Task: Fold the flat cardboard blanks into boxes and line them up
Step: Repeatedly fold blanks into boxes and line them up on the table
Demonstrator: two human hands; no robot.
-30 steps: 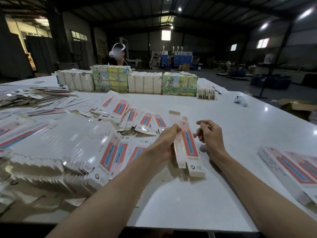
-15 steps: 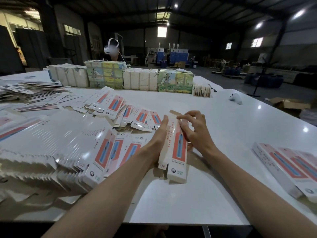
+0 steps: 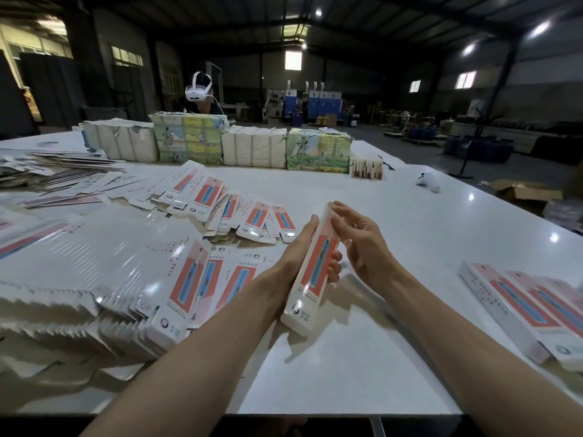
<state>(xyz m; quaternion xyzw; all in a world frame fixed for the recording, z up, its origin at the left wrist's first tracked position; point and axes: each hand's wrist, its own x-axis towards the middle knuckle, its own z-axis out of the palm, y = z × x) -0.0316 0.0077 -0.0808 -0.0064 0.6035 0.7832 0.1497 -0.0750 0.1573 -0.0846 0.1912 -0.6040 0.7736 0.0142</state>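
Note:
A long white box with a red and blue panel (image 3: 315, 269) is held above the white table (image 3: 347, 357), its far end raised. My left hand (image 3: 296, 250) grips its left side, fingers wrapped underneath. My right hand (image 3: 359, 244) is at the box's far end, fingertips on the top flap. Flat blanks of the same print (image 3: 189, 279) lie fanned in a big pile at the left. Folded boxes (image 3: 523, 307) lie side by side at the right edge.
More blanks (image 3: 252, 216) are scattered mid-table. Bundled stacks of white and green packs (image 3: 252, 146) line the far side, and a person with a white headset (image 3: 198, 89) stands behind them. A white controller (image 3: 428, 182) lies at the far right.
The blank has been squared up into a closed-looking box shape and lifted. My right hand moved from its right side to the far end flap.

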